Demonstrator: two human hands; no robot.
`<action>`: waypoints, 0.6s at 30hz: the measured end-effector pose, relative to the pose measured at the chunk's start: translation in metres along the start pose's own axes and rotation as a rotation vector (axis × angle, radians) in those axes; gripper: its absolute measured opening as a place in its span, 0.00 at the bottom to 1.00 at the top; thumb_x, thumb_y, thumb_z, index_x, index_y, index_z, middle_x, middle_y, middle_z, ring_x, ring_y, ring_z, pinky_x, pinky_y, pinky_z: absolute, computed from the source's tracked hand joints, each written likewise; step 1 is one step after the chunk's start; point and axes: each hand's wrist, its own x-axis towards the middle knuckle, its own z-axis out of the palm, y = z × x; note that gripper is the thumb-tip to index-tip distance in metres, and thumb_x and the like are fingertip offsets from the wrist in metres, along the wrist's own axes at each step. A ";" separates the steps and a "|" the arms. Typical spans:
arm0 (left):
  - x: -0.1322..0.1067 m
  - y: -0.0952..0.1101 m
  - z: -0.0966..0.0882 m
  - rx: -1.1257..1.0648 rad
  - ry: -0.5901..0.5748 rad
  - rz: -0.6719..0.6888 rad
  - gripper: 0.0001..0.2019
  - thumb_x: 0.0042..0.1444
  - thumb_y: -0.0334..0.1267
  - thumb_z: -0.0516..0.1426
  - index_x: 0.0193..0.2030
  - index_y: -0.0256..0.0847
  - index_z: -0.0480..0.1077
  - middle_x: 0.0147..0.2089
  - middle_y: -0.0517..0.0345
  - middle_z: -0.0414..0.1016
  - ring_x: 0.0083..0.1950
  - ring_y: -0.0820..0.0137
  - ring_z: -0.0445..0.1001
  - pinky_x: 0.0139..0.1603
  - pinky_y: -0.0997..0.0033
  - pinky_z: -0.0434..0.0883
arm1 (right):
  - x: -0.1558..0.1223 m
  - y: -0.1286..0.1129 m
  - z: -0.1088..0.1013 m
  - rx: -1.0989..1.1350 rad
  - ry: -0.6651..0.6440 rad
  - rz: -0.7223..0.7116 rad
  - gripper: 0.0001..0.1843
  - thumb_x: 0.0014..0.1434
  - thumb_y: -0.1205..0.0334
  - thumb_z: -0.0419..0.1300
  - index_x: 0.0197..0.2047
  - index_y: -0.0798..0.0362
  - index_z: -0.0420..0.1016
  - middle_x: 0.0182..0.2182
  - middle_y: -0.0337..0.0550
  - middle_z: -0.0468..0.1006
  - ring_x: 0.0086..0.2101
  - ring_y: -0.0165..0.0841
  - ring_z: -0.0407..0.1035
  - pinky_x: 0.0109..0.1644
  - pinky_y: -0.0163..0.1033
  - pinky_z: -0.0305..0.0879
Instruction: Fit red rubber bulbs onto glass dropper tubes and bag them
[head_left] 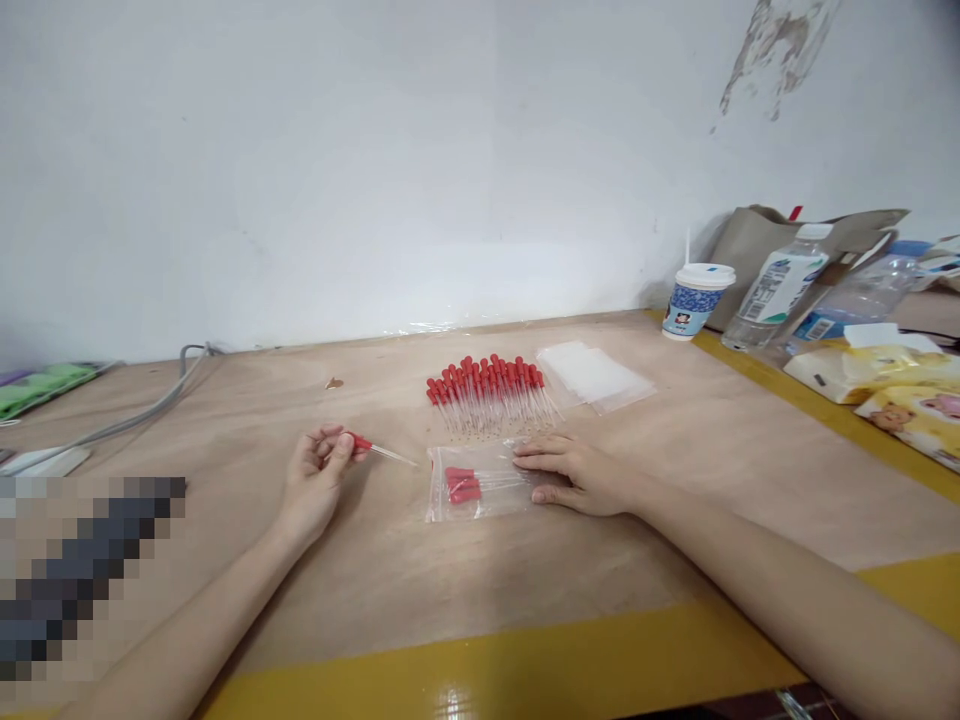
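Observation:
Between the thumb and fingers of my left hand (319,475) is a glass dropper (386,453) by its red rubber bulb, its thin tip pointing right toward a bag. That clear zip bag (491,505) lies flat on the table with its zip edge on the left. Inside it are several red-bulbed droppers (463,485), bulbs to the left. My right hand (574,472) rests with fingers stretched out over the bag's right end, hiding the dropper tips there. Just behind the bag lies a pile of loose red-bulbed droppers (491,390).
Flat clear bags (592,375) lie right of the pile. Along the right side stand a paper cup (697,300) with a straw, a plastic bottle (780,285) and yellow packets (911,400). A grey cable (150,410) crosses the left side, near a green tray (45,388). A wall rises behind.

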 end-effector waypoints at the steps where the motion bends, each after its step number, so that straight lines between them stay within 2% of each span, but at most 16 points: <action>1: -0.006 0.001 0.003 0.020 -0.022 -0.015 0.21 0.40 0.46 0.64 0.39 0.40 0.63 0.30 0.62 0.72 0.30 0.74 0.72 0.36 0.72 0.70 | 0.000 0.001 0.000 0.001 0.001 -0.002 0.25 0.58 0.48 0.52 0.56 0.49 0.65 0.55 0.47 0.66 0.53 0.39 0.60 0.57 0.48 0.55; 5: -0.017 0.005 0.013 0.056 -0.051 -0.032 0.20 0.42 0.47 0.62 0.38 0.38 0.64 0.33 0.59 0.72 0.33 0.73 0.73 0.42 0.68 0.70 | -0.001 0.002 0.001 0.002 -0.006 0.006 0.26 0.58 0.48 0.52 0.56 0.50 0.65 0.55 0.47 0.66 0.54 0.39 0.60 0.57 0.49 0.55; 11: -0.010 0.000 0.010 -0.026 -0.014 -0.049 0.19 0.41 0.47 0.63 0.36 0.39 0.64 0.33 0.61 0.72 0.34 0.73 0.73 0.44 0.68 0.70 | -0.001 0.001 0.000 0.007 -0.009 0.026 0.26 0.58 0.47 0.52 0.56 0.50 0.65 0.55 0.47 0.65 0.54 0.39 0.59 0.57 0.49 0.56; 18: -0.026 0.011 0.027 0.049 -0.163 -0.135 0.21 0.41 0.49 0.63 0.36 0.38 0.64 0.35 0.58 0.72 0.39 0.69 0.74 0.47 0.64 0.70 | 0.000 0.000 -0.001 -0.023 -0.015 0.011 0.26 0.58 0.48 0.52 0.56 0.52 0.66 0.55 0.48 0.66 0.54 0.39 0.60 0.58 0.48 0.56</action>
